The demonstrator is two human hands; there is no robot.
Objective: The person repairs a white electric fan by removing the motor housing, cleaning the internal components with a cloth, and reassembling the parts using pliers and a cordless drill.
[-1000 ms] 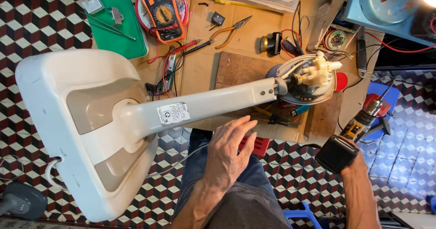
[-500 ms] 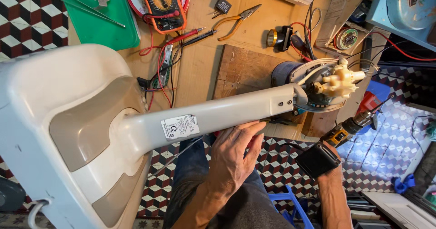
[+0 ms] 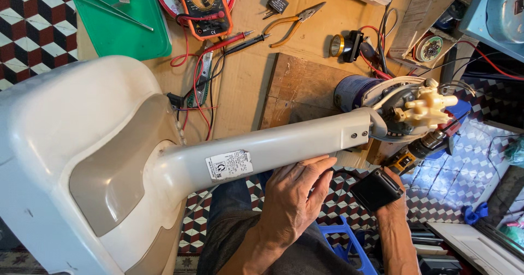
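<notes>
The left hand (image 3: pixel 292 198) lies flat, fingers spread and gripping nothing, against the underside of the fan column (image 3: pixel 273 154), just lower centre of the frame. The column's long axis runs left to right, from the broad cream plastic base (image 3: pixel 71 160) to the exposed motor head (image 3: pixel 409 108) at right. The right hand (image 3: pixel 390 196) closes around a cordless drill (image 3: pixel 420 149) (its battery black) below that head, nearer it. A multimeter (image 3: pixel 202 5) and pliers (image 3: pixel 292 21) sit on the wooden bench (image 3: pixel 240 95) above.
</notes>
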